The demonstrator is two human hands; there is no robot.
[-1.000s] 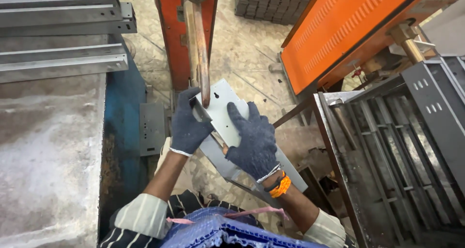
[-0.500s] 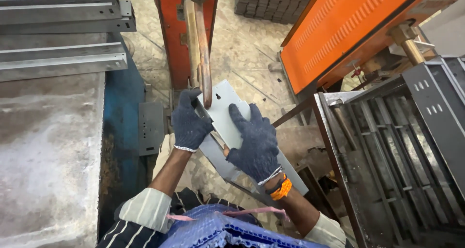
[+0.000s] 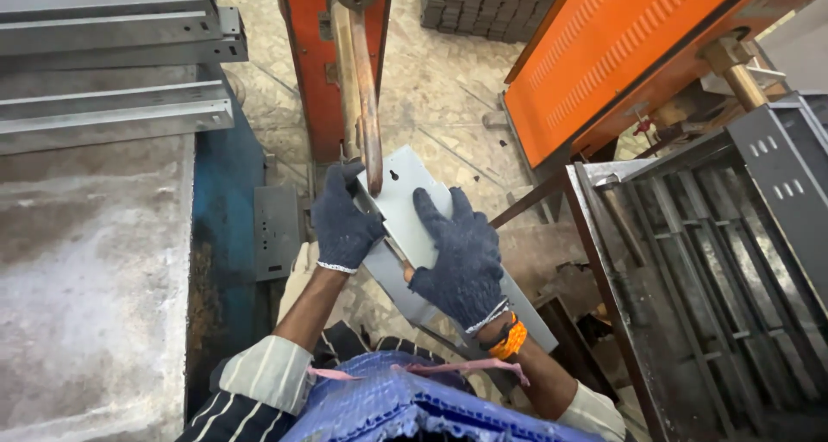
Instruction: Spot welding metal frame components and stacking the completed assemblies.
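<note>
2 gloved hands steady a metal plate under a copper rod.
Left hand (image 3: 343, 226) closed on the plate's (image 3: 412, 207) left edge; right hand (image 3: 461, 254) pressed flat on top, fingers spread, no wrap. Rod (image 3: 369, 123) tip meets plate near left fingers: pinch or burn risk. Flat palm could let plate slide.

There is only one view, from a camera on the person's head. It looks steeply down and a little forward, close to the two gloved hands, left hand (image 3: 343, 222) and right hand (image 3: 460, 254), which sit near the middle of the picture. Below the grip the person's own sleeves fill the bottom edge. Beyond the grip the floor (image 3: 448, 88) is seen, farther away.
</note>
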